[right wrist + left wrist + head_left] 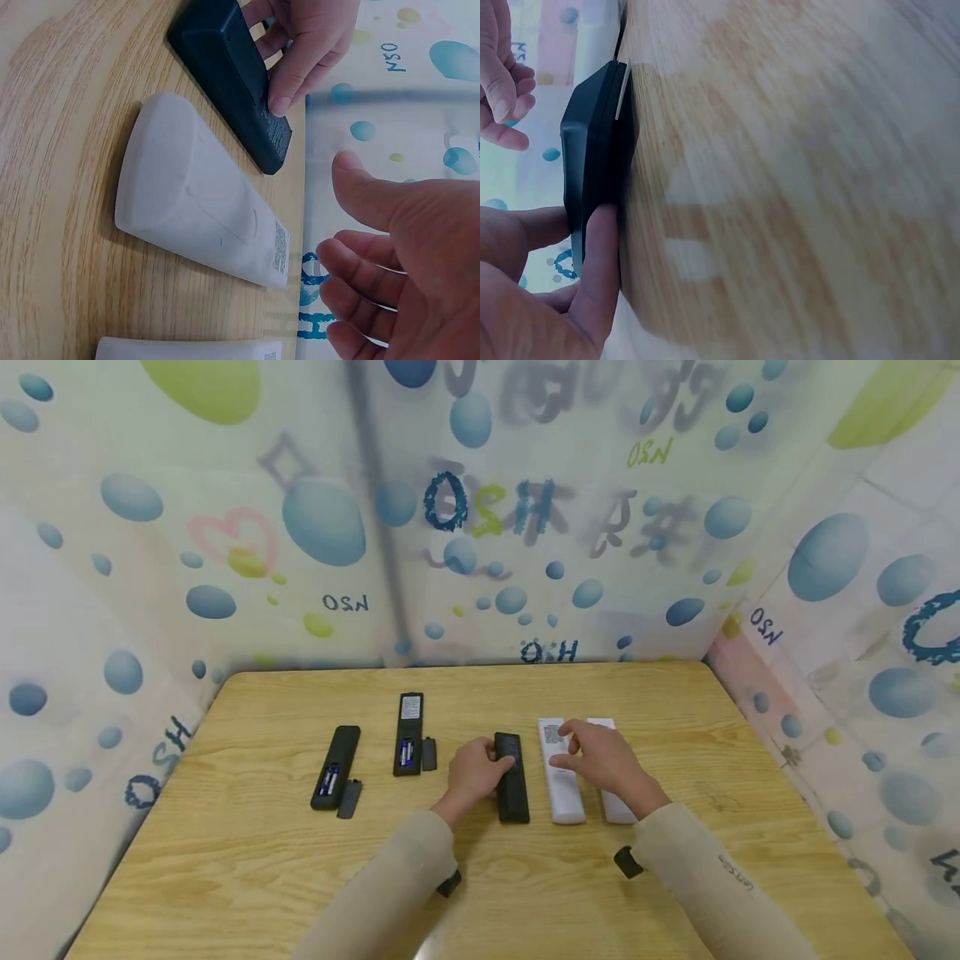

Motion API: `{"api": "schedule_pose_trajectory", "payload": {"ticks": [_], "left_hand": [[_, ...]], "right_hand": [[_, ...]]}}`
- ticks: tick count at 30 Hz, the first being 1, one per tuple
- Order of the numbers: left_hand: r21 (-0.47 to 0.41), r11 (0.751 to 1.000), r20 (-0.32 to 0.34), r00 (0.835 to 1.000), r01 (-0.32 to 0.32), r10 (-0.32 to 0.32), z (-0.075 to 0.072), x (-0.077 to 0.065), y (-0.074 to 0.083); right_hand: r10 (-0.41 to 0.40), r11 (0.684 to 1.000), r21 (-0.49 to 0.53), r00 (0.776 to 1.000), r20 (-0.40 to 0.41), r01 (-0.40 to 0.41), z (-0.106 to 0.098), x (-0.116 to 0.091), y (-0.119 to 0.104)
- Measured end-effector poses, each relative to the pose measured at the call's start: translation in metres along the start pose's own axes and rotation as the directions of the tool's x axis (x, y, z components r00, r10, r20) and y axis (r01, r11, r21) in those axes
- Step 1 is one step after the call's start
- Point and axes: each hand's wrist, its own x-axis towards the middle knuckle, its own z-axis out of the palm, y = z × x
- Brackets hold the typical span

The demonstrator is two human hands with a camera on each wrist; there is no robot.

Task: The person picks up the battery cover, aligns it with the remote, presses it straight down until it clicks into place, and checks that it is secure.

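A black remote control (513, 797) lies back side up on the table, its battery cover in place. My left hand (472, 770) grips its far half, thumb on top and fingers along the left side. In the left wrist view, thumb and fingers sit either side of the black remote (585, 150). My right hand (606, 760) hangs over a white remote control (564, 789), fingers loosely bent and holding nothing. In the right wrist view that white remote (191, 187) lies apart from the right hand (405, 262). A second white remote (618, 810) is partly hidden under my right hand.
On the left lie two black remotes, one nearer (345, 747) and one farther (409, 731), both with batteries showing in open compartments. A loose battery cover lies beside each, one nearer (349, 799) and one farther (429, 753). A patterned curtain (465, 585) stands behind the wooden table (247, 860).
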Motion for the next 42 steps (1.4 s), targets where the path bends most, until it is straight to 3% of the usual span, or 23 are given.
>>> {"api": "schedule_pose_trajectory", "payload": {"ticks": [7, 13, 17, 20, 23, 31, 37, 42], "left_hand": [[0.004, 1.0, -0.007, 1.0, 0.003, -0.003, -0.005, -0.001, -0.002], [0.071, 0.994, -0.065, 0.994, -0.079, 0.084, -0.013, 0.001, -0.004], [-0.005, 0.996, -0.061, 0.994, -0.09, 0.089, -0.025, 0.004, -0.007], [-0.097, 0.991, -0.05, 0.995, -0.089, 0.084, -0.037, 0.006, -0.009], [-0.124, 0.988, -0.064, 0.994, -0.092, 0.085, -0.053, 0.008, -0.011], [-0.068, 0.991, -0.104, 0.989, -0.113, 0.106, -0.099, 0.013, -0.025], [-0.02, 0.998, -0.137, 0.989, -0.065, 0.062, -0.126, 0.018, -0.039], [0.068, 0.997, -0.167, 0.985, -0.022, 0.033, -0.139, 0.023, -0.052]], "right_hand": [[0.015, 1.0, -0.004, 1.0, 0.018, -0.015, 0.003, 0.004, -0.002], [-0.002, 1.0, -0.011, 1.0, 0.023, 0.002, 0.007, 0.007, -0.005], [-0.011, 1.0, -0.01, 0.999, 0.034, 0.011, 0.011, 0.01, -0.01], [-0.014, 1.0, -0.02, 0.999, 0.046, 0.015, 0.017, 0.014, -0.015], [-0.028, 0.999, -0.029, 0.998, 0.055, 0.03, 0.024, 0.018, -0.023], [-0.061, 0.997, -0.032, 0.994, 0.091, 0.064, 0.038, 0.03, -0.049], [-0.156, 0.984, -0.072, 0.984, 0.086, 0.162, 0.048, 0.039, -0.067], [-0.182, 0.977, -0.093, 0.979, 0.092, 0.191, 0.059, 0.047, -0.081]]}}
